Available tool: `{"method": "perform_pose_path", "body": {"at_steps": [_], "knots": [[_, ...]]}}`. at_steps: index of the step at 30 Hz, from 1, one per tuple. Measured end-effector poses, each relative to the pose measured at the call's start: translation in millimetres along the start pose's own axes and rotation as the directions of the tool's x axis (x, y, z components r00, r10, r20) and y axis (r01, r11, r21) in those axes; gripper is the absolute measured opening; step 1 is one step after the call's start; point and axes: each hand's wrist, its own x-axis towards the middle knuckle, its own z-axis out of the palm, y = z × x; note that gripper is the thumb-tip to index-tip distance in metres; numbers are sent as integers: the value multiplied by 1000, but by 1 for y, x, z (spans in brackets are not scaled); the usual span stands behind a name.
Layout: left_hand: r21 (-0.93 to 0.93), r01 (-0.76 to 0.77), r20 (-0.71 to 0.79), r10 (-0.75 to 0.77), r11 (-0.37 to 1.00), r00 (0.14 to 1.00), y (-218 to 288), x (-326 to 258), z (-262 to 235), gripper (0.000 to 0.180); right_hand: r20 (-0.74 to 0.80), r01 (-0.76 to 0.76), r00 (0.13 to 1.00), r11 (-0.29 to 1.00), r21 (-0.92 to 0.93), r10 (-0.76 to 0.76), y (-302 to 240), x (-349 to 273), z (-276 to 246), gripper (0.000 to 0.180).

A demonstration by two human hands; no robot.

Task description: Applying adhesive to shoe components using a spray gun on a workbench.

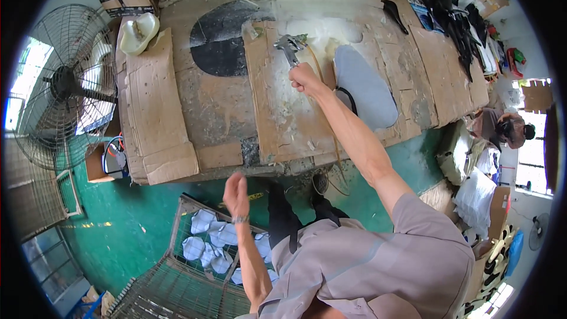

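Observation:
My right hand [303,78] grips the handle of a metal spray gun [288,48], stretched out over the work table. A thin yellow hose [319,66] runs from the gun down past the table's front edge. Right of that hand lies a flat grey-blue rounded panel [367,91], with a black strap or cord [348,97] at its left edge beside my forearm. My left hand [237,196] hangs raised in front of the table edge, empty, with its fingers loosely extended. Below it is a wire rack [177,233] bearing several light blue shaped pieces [205,240].
Worn cardboard [156,106] covers the table, with a black oval patch [218,38] at the back. A cream moulded piece [139,33] sits at the left corner, near a large caged fan [64,82]. Black saddle-like parts [452,23] crowd the far right. Another person [502,127] is beyond.

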Motion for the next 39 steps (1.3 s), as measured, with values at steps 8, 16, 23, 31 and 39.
{"method": "perform_pose_path", "body": {"at_steps": [8, 16, 23, 31, 39], "knots": [[205, -381, 297, 313, 901, 902, -15, 130, 151, 34, -251, 41, 958, 935, -352, -137, 9, 29, 77, 14], [314, -364, 311, 268, 877, 912, -28, 140, 206, 34, -235, 67, 920, 717, -694, -313, -19, -7, 31, 44], [237, -400, 356, 304, 886, 884, -65, 147, 278, 33, -261, 272, 816, 741, -614, -515, -43, -149, 15, 46], [67, -394, 217, 372, 917, 903, -78, 160, 228, 20, 76, 371, 928, 921, -117, -364, -28, -384, -41, 41], [-501, 56, 244, 79, 864, 966, 34, 36, 221, 32, -105, 667, 687, 682, -301, -719, 36, -468, -203, 70]]}}
